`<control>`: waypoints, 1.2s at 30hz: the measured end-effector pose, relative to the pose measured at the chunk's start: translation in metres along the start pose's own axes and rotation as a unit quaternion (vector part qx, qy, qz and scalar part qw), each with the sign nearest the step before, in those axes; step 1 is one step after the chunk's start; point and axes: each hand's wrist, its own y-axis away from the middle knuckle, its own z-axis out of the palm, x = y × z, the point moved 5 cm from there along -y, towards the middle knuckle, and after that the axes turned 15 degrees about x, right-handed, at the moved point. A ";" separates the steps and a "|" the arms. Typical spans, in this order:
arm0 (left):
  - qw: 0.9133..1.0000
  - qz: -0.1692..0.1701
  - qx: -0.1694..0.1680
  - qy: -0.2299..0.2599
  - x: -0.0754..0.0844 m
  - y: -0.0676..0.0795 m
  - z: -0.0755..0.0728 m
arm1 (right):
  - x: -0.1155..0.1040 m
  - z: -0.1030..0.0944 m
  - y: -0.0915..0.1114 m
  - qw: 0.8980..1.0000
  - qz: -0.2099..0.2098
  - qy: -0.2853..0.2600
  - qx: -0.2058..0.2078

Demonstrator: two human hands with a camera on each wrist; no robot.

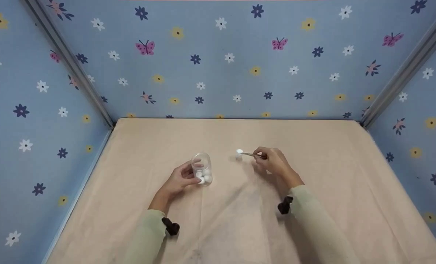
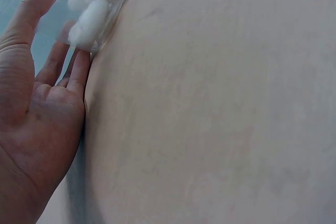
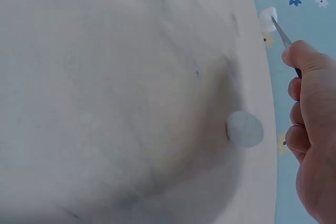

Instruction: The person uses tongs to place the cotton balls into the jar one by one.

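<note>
My left hand (image 1: 177, 179) holds a clear jar (image 1: 201, 161), thumb on the near side and fingers behind. Several cotton balls (image 1: 204, 176) lie in the bottom of the jar; the left wrist view shows the cotton balls (image 2: 94, 19) through its wall. To the right, my right hand (image 1: 274, 161) pinches a pair of tweezers (image 1: 249, 154) pointing left. At their tips is a white cotton ball (image 1: 239, 151), apart from the jar. The right wrist view shows the tweezers (image 3: 282, 34) with their tip on this cotton ball (image 3: 268, 19).
A pale round thing (image 3: 244, 129) shows near the table's edge in the right wrist view. A beige cloth (image 1: 232, 227) with creases covers the table. Blue flowered panels (image 1: 225, 73) stand at the back and both sides. Each sleeve bears a small black device (image 1: 285, 205).
</note>
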 end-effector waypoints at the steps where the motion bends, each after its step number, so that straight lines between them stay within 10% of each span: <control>1: 1.000 0.001 -0.001 -0.001 0.000 0.000 0.000 | -0.001 -0.001 0.000 1.000 -0.006 -0.003 0.002; 36: 1.000 -0.011 0.008 -0.010 0.001 0.000 0.001 | -0.033 -0.027 -0.004 0.995 -0.092 -0.011 0.038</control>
